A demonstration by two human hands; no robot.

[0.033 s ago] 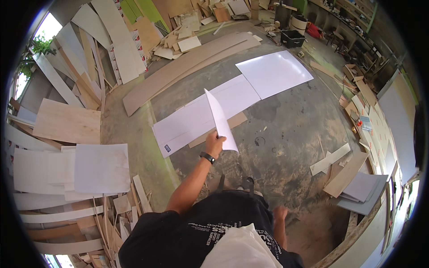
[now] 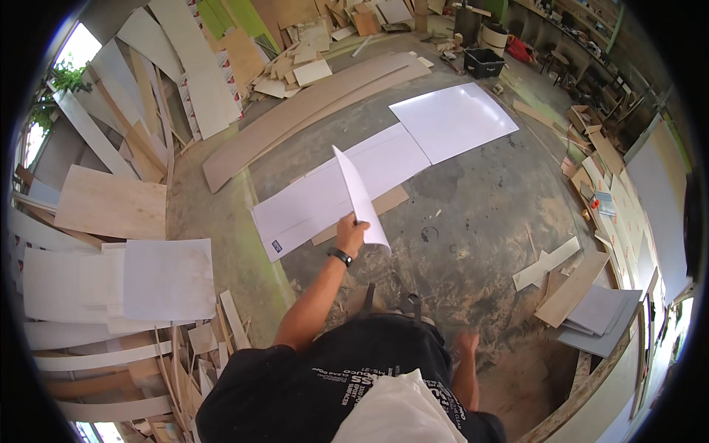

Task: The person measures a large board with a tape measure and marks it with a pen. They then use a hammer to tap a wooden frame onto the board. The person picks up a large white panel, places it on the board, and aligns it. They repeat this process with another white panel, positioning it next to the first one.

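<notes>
One black bin (image 2: 484, 66), contents unclear, left hand (image 2: 351, 235) gripping white panel (image 2: 357, 193)

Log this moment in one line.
left hand: grips tilted white sheet | right hand: holds nothing visible | floor: glossy panel at end of long white panel

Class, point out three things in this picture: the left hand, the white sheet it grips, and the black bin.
Left hand (image 2: 351, 235), head view: back of the hand.
White sheet (image 2: 357, 195), head view: middle of its face.
Black bin (image 2: 482, 67), head view: outer wall.
</notes>
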